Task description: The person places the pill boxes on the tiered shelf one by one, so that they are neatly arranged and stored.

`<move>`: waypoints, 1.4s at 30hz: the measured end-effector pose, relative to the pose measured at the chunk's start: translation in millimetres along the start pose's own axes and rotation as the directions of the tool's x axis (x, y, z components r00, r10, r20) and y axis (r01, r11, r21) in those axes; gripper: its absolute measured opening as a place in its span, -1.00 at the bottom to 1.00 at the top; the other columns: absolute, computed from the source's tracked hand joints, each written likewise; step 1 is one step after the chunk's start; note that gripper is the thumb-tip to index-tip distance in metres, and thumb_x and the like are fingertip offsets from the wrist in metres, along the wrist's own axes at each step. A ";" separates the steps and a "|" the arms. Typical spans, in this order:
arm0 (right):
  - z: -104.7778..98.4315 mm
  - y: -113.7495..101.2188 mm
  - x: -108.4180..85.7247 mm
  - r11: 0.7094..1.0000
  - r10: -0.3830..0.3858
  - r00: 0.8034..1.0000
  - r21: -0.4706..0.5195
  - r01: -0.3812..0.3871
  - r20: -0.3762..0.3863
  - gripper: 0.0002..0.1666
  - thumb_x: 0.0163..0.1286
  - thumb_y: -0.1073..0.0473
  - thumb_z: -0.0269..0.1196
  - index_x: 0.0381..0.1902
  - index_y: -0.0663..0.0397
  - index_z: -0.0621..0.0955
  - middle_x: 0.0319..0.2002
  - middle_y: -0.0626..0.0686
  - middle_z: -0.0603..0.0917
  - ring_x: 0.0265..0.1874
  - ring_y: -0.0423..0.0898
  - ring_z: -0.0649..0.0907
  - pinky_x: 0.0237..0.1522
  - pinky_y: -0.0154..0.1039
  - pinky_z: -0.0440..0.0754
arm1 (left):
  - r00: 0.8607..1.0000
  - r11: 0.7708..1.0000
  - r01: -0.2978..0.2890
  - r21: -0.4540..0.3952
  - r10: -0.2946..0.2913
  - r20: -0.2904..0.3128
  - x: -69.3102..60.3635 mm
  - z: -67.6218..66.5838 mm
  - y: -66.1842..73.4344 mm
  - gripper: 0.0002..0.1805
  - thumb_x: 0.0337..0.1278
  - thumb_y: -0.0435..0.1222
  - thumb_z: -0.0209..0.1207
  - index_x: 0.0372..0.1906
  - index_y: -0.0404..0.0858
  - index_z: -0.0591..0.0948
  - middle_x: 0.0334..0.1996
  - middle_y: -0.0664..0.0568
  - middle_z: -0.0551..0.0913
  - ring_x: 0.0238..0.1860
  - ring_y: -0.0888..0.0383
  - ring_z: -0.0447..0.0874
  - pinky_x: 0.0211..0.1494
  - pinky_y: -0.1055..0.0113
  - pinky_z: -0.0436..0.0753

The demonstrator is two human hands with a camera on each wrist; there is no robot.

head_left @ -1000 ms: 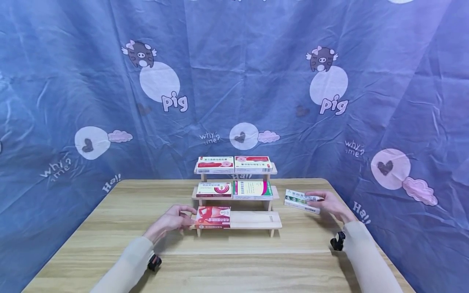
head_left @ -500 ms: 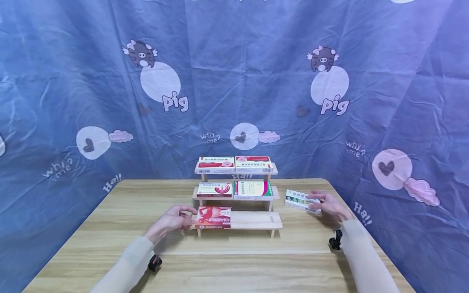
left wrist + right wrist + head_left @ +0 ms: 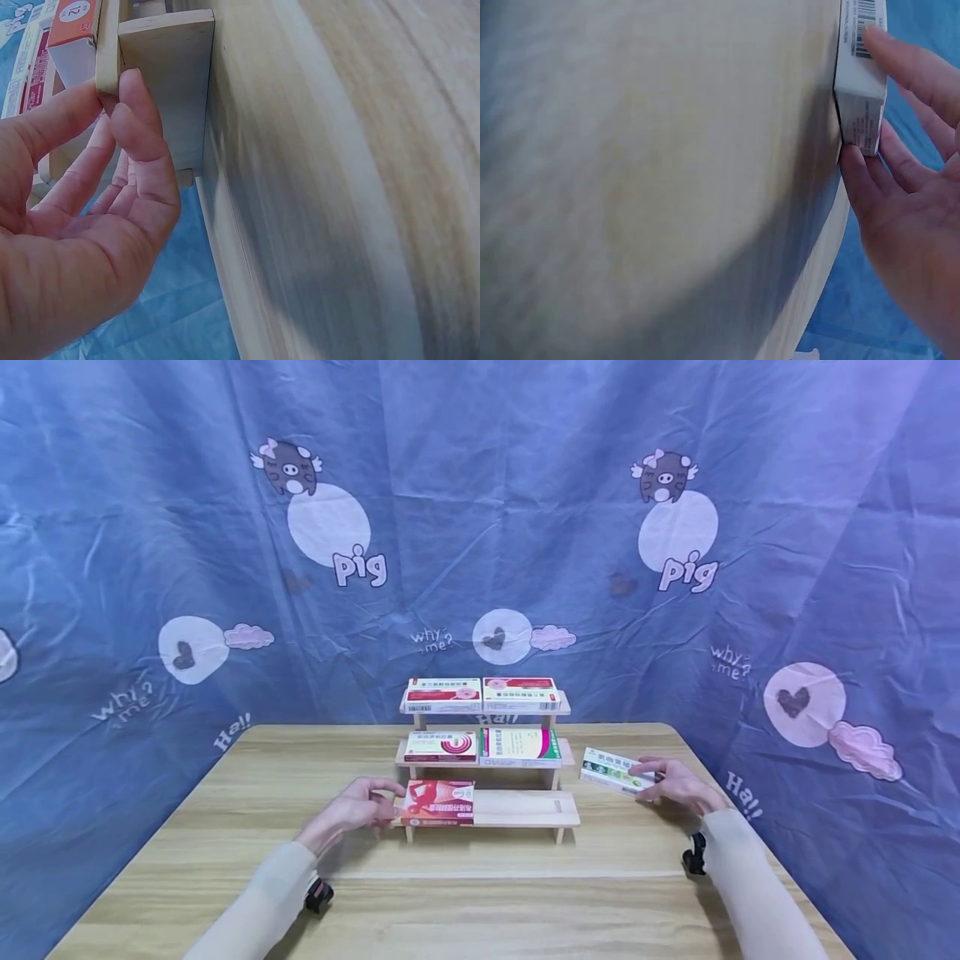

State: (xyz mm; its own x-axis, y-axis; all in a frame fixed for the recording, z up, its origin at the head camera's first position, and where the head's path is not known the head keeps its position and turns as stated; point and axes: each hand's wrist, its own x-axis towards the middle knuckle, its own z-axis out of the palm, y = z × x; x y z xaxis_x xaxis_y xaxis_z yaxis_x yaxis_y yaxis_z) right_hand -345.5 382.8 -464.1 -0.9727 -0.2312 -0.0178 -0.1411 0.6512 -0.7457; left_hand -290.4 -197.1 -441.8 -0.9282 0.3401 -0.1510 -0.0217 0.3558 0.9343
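A three-tier wooden stand point(image 3: 525, 808) stands at mid-table in the head view. My left hand point(image 3: 352, 810) pinches the left end of its lowest board point(image 3: 109, 49) between thumb and finger. Beside those fingertips, on that board's left half, lies a red medicine box point(image 3: 439, 805); its orange-and-white end shows in the left wrist view. Right of the stand, a white-and-green medicine box point(image 3: 606, 767) lies slanted on the table. My right hand point(image 3: 681, 787) grips its near right end, thumb by the barcode point(image 3: 865, 30) and fingers round the end and far side.
A white-and-maroon box point(image 3: 438, 746) and a green-and-pink box point(image 3: 520, 745) lie on the middle tier. The top tier bears two red-and-white boxes, left point(image 3: 442, 695) and right point(image 3: 521, 693). A blue printed cloth point(image 3: 480, 527) hangs behind the wooden table point(image 3: 480, 910).
My right fingers have shifted from over the white-and-green box's top to its right end, uncovering more of the top. The box has barely turned. My left hand stays on the stand.
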 end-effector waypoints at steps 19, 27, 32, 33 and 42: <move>-8.9 -8.3 -13.5 0.999 -0.047 0.997 0.025 0.046 0.057 -0.33 -0.01 0.28 0.48 0.11 0.37 0.59 0.36 0.47 0.30 0.33 0.44 0.31 0.31 -0.07 0.46 | 0.999 0.998 0.049 -0.038 -0.050 -0.008 -0.3 1.1 5.4 -0.54 0.02 -0.52 0.23 0.11 -0.43 0.53 -0.43 -0.06 0.67 -0.46 0.11 0.65 -0.24 0.20 0.75; -19.3 -14.7 -25.3 0.992 -0.117 0.987 0.067 0.110 0.113 -0.35 -0.04 0.29 0.48 0.08 0.34 0.62 0.38 0.46 0.27 0.37 0.27 0.31 0.07 -0.65 0.38 | 0.998 0.998 0.053 -0.038 -0.054 -0.016 -1.9 2.0 5.9 -0.54 0.02 -0.53 0.23 0.12 -0.43 0.53 -0.42 -0.07 0.67 -0.45 0.10 0.65 -0.22 0.17 0.76; -22.1 -15.8 -34.8 0.980 -0.159 0.977 0.139 0.139 0.142 -0.37 -0.03 0.34 0.44 0.10 0.33 0.62 0.39 0.46 0.24 0.21 -0.48 0.36 0.08 -0.63 0.37 | 0.998 0.998 0.052 -0.032 -0.053 -0.017 -0.7 2.3 5.2 -0.54 0.03 -0.51 0.24 0.12 -0.43 0.53 -0.41 -0.07 0.67 -0.45 0.11 0.65 -0.21 0.17 0.76; -22.5 -15.8 -36.1 0.977 -0.178 0.972 0.149 0.156 0.151 -0.37 -0.01 0.36 0.42 0.10 0.36 0.60 0.39 0.48 0.23 0.16 -0.57 0.34 0.09 -0.63 0.37 | 0.999 0.998 0.051 -0.030 -0.051 -0.017 -0.6 2.3 5.1 -0.54 0.03 -0.51 0.24 0.11 -0.43 0.53 -0.41 -0.07 0.67 -0.45 0.11 0.65 -0.21 0.17 0.76; -26.0 -16.2 -39.9 0.942 -0.287 0.936 0.237 0.237 0.203 -0.38 0.04 0.45 0.36 0.13 0.48 0.54 0.40 0.04 0.42 0.19 -0.62 0.35 0.12 -0.62 0.38 | 0.999 0.999 0.041 -0.025 -0.042 -0.011 0.0 2.3 2.8 -0.57 0.03 -0.51 0.24 0.09 -0.44 0.54 -0.44 -0.05 0.66 -0.46 0.11 0.65 -0.25 0.19 0.75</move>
State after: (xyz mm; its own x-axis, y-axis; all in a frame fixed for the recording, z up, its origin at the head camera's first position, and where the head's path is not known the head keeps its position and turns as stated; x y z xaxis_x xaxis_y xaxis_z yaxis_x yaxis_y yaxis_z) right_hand -309.1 400.2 -434.0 -0.8329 -0.5499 0.0617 -0.3200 0.3878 -0.8644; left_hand -289.6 -194.1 -439.9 -0.9305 0.3154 -0.1862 -0.0693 0.3474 0.9351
